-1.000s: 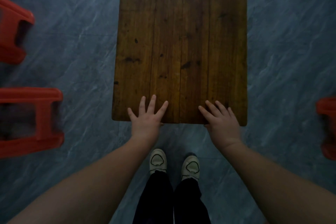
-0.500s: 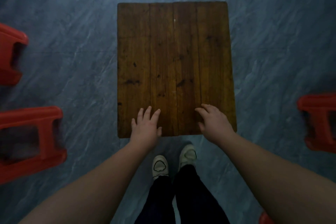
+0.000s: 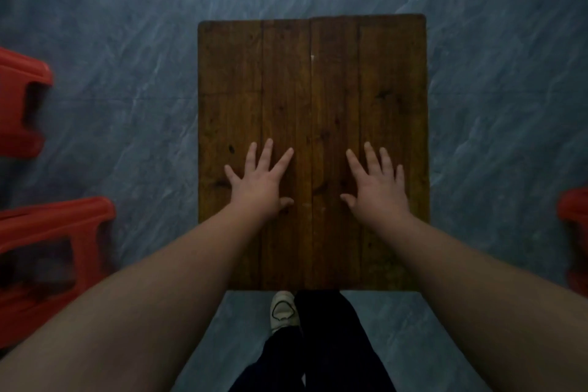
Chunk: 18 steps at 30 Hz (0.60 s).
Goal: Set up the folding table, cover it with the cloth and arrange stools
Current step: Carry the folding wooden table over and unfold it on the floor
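Observation:
A brown wooden plank table top (image 3: 311, 83) stands in the middle of the view, seen from straight above. My left hand (image 3: 259, 181) lies flat on its left half with the fingers spread. My right hand (image 3: 377, 184) lies flat on its right half, fingers apart too. Neither hand holds anything. Two red plastic stools stand on the floor to the left, one far (image 3: 22, 99) and one near (image 3: 47, 258). Another red stool (image 3: 576, 232) shows at the right edge. No cloth is in view.
The floor (image 3: 127, 41) is grey-blue marbled tile. My legs in dark trousers (image 3: 318, 347) and one white shoe (image 3: 283, 312) stand just in front of the table's near edge.
Both hands have slid from the table's near edge toward its middle and spread flat. The view has shifted so the near edge now lies under my forearms.

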Tool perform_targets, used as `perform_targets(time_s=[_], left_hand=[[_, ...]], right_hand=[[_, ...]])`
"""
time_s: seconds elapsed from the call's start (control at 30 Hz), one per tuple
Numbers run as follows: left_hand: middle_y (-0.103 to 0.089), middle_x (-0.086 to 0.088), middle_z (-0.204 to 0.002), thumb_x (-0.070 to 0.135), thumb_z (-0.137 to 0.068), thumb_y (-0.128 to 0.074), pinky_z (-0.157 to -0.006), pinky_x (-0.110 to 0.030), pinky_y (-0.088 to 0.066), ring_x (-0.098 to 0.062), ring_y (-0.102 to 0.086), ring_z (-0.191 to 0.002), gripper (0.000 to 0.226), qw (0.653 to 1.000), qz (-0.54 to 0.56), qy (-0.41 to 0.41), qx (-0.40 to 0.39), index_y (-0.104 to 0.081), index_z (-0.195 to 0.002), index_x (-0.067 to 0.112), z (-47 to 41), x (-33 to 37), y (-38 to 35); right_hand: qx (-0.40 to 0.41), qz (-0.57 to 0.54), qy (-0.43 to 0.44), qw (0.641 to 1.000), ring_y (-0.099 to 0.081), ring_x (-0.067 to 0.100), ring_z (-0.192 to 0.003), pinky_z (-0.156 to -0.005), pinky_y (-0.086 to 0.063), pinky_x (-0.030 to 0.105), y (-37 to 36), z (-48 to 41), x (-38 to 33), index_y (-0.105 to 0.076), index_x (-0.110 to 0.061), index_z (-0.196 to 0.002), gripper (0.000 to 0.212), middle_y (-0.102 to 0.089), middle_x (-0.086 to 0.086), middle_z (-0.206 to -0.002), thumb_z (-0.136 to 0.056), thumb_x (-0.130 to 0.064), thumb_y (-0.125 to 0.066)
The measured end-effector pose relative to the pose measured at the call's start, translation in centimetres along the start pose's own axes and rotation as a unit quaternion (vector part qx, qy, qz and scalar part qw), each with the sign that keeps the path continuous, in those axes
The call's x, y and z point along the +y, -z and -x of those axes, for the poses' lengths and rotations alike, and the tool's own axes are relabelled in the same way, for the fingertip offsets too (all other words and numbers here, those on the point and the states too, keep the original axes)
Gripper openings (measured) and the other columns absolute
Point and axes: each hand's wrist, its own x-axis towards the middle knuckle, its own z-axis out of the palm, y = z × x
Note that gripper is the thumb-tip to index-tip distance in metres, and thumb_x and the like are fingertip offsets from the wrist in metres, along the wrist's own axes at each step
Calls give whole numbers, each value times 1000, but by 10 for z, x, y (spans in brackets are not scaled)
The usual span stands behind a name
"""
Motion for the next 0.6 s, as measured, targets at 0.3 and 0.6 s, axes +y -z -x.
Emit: perform_targets(time_s=[0.3,0.6], left_hand=[[31,7,-159,57,-82,-67,-111,-76,-3,-30,27,-147,107,1000,-5,3,5,18,-146,55,-2,2,1],[30,5,-160,57,-84,-65,-110,-77,-2,-31,27,-147,105,1000,-9,4,-18,17,-148,53,-1,4,6]], right_hand=[[-7,8,16,1000,18,29,-150,-121,-1,58,4,-5,3,12,-43,-154,90,18,-2,-164,-92,-55,-53],[-24,7,2,1000,16,29,-151,-121,-3,57,8,-5,-1,11,-42,-154,91,18,-2,-164,-93,-50,-56]])
